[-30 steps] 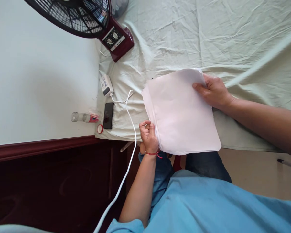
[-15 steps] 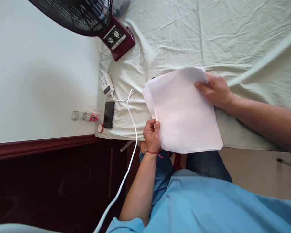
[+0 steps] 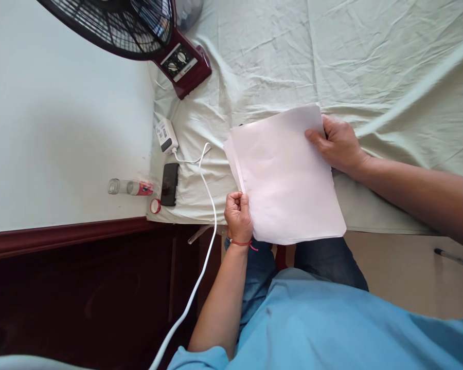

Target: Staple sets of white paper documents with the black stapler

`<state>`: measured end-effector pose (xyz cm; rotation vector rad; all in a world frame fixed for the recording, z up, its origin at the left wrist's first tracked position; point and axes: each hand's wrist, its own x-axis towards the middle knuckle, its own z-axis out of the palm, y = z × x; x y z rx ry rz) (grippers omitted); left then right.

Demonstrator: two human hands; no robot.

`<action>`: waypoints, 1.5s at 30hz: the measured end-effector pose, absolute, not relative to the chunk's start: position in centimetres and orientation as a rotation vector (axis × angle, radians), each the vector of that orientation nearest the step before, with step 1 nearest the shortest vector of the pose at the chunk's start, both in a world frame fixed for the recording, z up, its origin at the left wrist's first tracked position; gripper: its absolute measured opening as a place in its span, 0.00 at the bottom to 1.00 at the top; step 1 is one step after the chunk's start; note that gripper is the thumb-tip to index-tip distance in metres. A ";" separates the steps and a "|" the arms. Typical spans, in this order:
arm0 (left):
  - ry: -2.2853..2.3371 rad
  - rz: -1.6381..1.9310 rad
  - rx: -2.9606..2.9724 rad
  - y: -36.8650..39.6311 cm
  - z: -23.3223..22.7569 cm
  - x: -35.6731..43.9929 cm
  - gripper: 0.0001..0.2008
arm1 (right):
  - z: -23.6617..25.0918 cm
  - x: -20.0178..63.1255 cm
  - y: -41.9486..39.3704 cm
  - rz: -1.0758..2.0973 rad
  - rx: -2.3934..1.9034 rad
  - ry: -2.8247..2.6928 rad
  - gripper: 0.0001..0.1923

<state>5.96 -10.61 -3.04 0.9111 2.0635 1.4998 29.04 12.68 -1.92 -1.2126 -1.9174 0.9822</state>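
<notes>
While the person sits at the near edge of a bed, a pale green sheet (image 3: pixel 332 56), full of wrinkles, covers the surface and runs to the far and right sides of the view. On the left there is a white wall with a dark red wooden board along its bottom; at the near right a beige floor shows.

Both hands hold a stack of white paper (image 3: pixel 285 174) above the near edge of the sheet. His or her left hand (image 3: pixel 238 216), with a red thread on the wrist, is closed and pinches the left near corner of the sheets. At the far right edge, the right hand (image 3: pixel 337 144) grips the stack with the thumb on top.

At the far left a fan (image 3: pixel 139 31) with a dark red base stands on the sheet; its grille is cut off by the frame. Near it lie a white charger (image 3: pixel 165 136) with its white cable (image 3: pixel 206 205), a black phone (image 3: pixel 170 184), a small glass bottle (image 3: pixel 129 187) and a red-and-white cap (image 3: pixel 155 205).

The charger and the bottle carry labels, but the writing is too small to read. A dark pen-like thing (image 3: pixel 449 255) on the floor at the right is hard to make out.
</notes>
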 end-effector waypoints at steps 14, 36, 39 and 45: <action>2.052 1.531 0.908 -10.3 -2.9 6.3 0.18 | -2.1 29.4 12.9 0.969 -1.178 -1.975 0.19; 1.979 1.406 0.886 -10.1 -2.7 5.9 0.11 | -2.7 29.4 13.2 1.010 -1.018 -1.842 0.16; 1.959 1.396 0.896 -10.1 -2.7 5.9 0.09 | -2.7 29.3 13.2 1.026 -1.006 -1.830 0.16; 1.933 1.394 0.919 -10.3 -2.7 5.9 0.18 | -2.5 29.2 13.2 1.037 -1.027 -1.869 0.15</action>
